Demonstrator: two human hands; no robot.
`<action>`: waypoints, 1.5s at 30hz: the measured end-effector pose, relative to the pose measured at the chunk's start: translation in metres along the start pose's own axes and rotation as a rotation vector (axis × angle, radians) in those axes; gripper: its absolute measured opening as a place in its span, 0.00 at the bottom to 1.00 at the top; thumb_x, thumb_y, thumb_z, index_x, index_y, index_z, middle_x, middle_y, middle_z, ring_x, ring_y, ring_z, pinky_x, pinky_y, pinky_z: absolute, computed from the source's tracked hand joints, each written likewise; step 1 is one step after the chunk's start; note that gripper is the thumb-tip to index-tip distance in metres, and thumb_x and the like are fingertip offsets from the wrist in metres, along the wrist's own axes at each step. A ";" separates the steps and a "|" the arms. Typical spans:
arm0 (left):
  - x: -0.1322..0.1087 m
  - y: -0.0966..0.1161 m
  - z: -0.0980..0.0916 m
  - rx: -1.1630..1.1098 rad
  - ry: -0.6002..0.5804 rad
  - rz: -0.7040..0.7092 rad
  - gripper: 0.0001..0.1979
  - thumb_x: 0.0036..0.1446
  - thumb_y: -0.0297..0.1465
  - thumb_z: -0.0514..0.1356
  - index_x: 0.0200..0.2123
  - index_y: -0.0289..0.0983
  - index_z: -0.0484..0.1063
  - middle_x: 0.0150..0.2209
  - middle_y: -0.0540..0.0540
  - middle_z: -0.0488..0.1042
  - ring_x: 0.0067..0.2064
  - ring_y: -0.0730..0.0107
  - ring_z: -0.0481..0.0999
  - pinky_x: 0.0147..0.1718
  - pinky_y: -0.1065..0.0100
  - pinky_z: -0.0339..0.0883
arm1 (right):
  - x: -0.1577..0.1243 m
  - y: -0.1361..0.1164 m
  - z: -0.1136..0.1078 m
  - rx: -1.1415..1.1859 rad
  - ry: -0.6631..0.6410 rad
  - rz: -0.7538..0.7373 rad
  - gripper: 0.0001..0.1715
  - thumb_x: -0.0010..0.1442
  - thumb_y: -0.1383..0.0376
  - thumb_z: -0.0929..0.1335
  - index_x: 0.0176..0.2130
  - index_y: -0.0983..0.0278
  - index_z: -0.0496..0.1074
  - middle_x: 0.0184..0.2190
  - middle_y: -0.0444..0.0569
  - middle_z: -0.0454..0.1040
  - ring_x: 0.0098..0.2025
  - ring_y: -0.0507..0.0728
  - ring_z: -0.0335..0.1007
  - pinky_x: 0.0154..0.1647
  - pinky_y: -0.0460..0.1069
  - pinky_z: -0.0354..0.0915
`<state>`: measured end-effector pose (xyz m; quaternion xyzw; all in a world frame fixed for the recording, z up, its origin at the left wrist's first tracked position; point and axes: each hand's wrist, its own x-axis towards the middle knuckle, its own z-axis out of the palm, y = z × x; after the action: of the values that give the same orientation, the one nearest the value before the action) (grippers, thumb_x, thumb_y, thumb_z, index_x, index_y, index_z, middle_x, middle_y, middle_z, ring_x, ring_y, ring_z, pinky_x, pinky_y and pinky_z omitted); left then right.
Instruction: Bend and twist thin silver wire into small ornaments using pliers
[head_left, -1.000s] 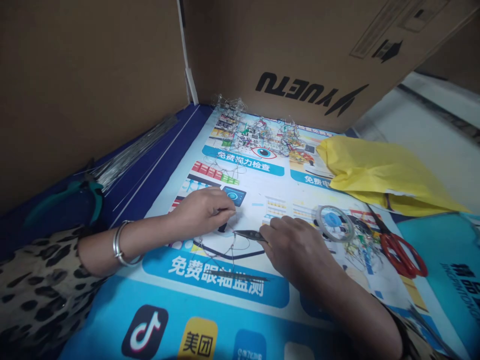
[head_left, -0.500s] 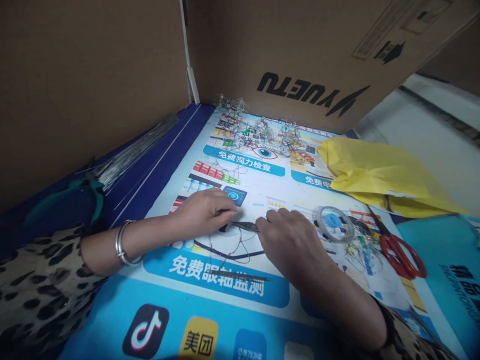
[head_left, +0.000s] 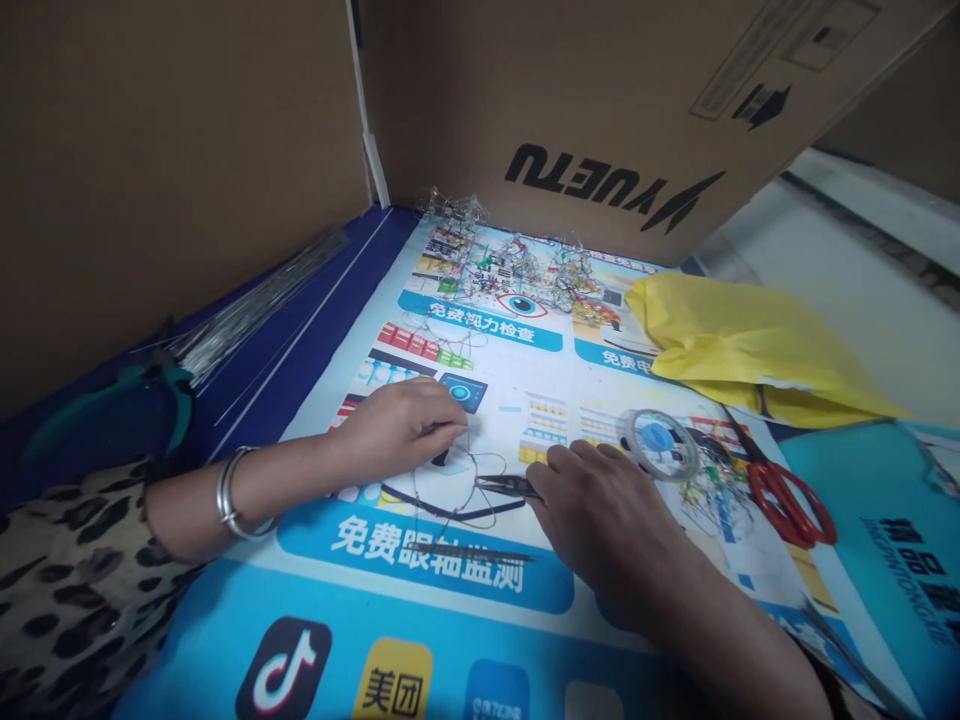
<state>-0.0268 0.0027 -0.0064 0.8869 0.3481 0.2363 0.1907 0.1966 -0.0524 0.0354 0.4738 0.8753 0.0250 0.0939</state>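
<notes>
Holding dark, slim-nosed metal pliers [head_left: 505, 485] in right hand [head_left: 596, 505], fingers curled snugly round handles. Pinching with left hand [head_left: 412, 422], thumb and fingertips together, apparently on a strand of thin, looped metallic wire [head_left: 471, 492]. Showing that wire between both hands, mid-bench [head_left: 262, 400], well short of the far edge. Judging step in hand as bending or twisting wire near plier tips. Calling next, probably, for steady left pinch and plier nose squarely seated on wire.

In dim light, a big brown cardboard wall [head_left: 180, 150] stands on the left, a brown box [head_left: 555, 80] with black letters [head_left: 592, 182] stands far back, and pale floor [head_left: 810, 240] shows far right.
</notes>
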 end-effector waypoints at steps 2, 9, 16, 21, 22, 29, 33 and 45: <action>0.000 -0.001 0.001 0.022 0.009 0.026 0.09 0.58 0.27 0.52 0.32 0.37 0.72 0.30 0.48 0.74 0.34 0.69 0.70 0.34 0.69 0.63 | 0.000 -0.001 0.000 -0.002 -0.003 0.003 0.06 0.56 0.70 0.65 0.28 0.61 0.69 0.26 0.47 0.69 0.30 0.56 0.62 0.29 0.50 0.46; -0.003 -0.002 0.002 0.160 0.065 0.184 0.12 0.60 0.30 0.50 0.29 0.38 0.72 0.28 0.46 0.73 0.33 0.68 0.70 0.35 0.65 0.64 | 0.000 0.000 0.000 0.006 -0.005 0.008 0.06 0.56 0.69 0.65 0.27 0.61 0.69 0.26 0.46 0.69 0.29 0.55 0.62 0.28 0.50 0.45; -0.002 -0.003 0.000 0.155 0.027 0.220 0.12 0.59 0.29 0.50 0.29 0.38 0.72 0.28 0.46 0.73 0.34 0.68 0.70 0.36 0.66 0.64 | 0.000 -0.001 0.001 -0.014 -0.047 0.044 0.08 0.57 0.68 0.64 0.27 0.61 0.68 0.25 0.46 0.70 0.27 0.55 0.64 0.25 0.50 0.42; -0.002 -0.004 -0.001 0.153 0.017 0.224 0.11 0.59 0.28 0.50 0.30 0.38 0.72 0.29 0.45 0.73 0.34 0.67 0.70 0.35 0.66 0.63 | -0.002 0.000 0.000 -0.016 -0.036 0.018 0.07 0.58 0.67 0.64 0.28 0.61 0.68 0.25 0.46 0.70 0.27 0.56 0.65 0.25 0.49 0.41; -0.001 -0.005 -0.001 0.153 0.018 0.225 0.11 0.59 0.28 0.51 0.30 0.38 0.72 0.29 0.45 0.73 0.34 0.68 0.70 0.36 0.66 0.63 | -0.002 0.000 -0.001 -0.015 -0.039 0.016 0.07 0.58 0.67 0.64 0.28 0.61 0.68 0.25 0.46 0.70 0.27 0.56 0.65 0.25 0.49 0.41; -0.001 -0.004 -0.001 0.171 0.028 0.258 0.11 0.59 0.27 0.51 0.29 0.37 0.72 0.28 0.45 0.72 0.33 0.67 0.69 0.34 0.66 0.62 | -0.003 0.003 -0.004 -0.011 -0.045 0.011 0.08 0.58 0.67 0.64 0.27 0.61 0.69 0.25 0.46 0.71 0.27 0.55 0.64 0.25 0.49 0.42; -0.001 -0.006 0.000 0.172 0.045 0.294 0.10 0.58 0.27 0.52 0.29 0.36 0.72 0.27 0.45 0.72 0.32 0.67 0.69 0.33 0.66 0.62 | -0.005 0.003 -0.006 0.004 -0.031 0.012 0.08 0.58 0.66 0.65 0.27 0.61 0.69 0.25 0.46 0.70 0.27 0.55 0.64 0.25 0.49 0.42; -0.001 -0.005 0.001 0.146 0.065 0.273 0.09 0.58 0.27 0.53 0.30 0.36 0.71 0.26 0.46 0.71 0.31 0.68 0.68 0.32 0.67 0.62 | -0.004 0.003 -0.003 -0.005 -0.060 0.016 0.07 0.59 0.66 0.64 0.29 0.61 0.69 0.26 0.47 0.71 0.28 0.55 0.64 0.26 0.50 0.42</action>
<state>-0.0299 0.0054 -0.0102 0.9295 0.2466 0.2623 0.0804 0.2010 -0.0540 0.0390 0.4812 0.8681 0.0139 0.1210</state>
